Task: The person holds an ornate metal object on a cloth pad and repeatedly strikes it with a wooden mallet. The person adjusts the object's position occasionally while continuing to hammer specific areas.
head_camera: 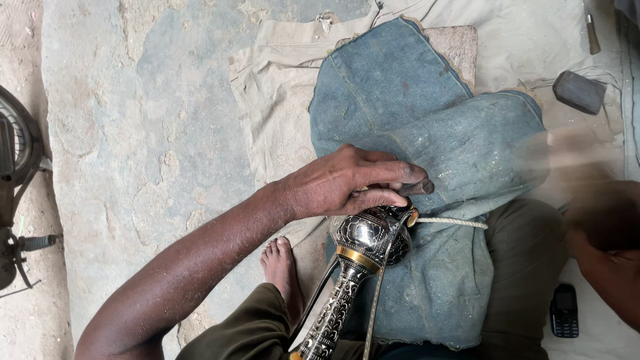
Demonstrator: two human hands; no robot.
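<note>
2 hands are at work over an engraved black metal vase (371, 241) with a brass band at its neck, which lies across the person's lap on a worn blue denim cloth (427, 127). The left hand (347, 181) rests on the vase's round body, its fingers pinched around a short dark chisel-like punch (417, 188) whose tip meets the metal at the upper edge of the vase. The right hand (603, 223), well to the right of the vase, is a blur of motion; it appears clenched around a striking tool, though what it grips cannot be told. A twisted white cord (450, 222) runs rightward from the top of the vase.

Judging by this, the step in hand is chasing the pattern: punch set, blow in swing. The next move calls for a steady left grip and a square strike on the punch head, since a glancing blow could skid the tip across the finished surface.

Just right of the vase, beyond the cloth, lies a small black phone (564, 311); farther up and right sits a dark block (579, 91). A bare foot (283, 275) shows left of the vase's neck.
</note>
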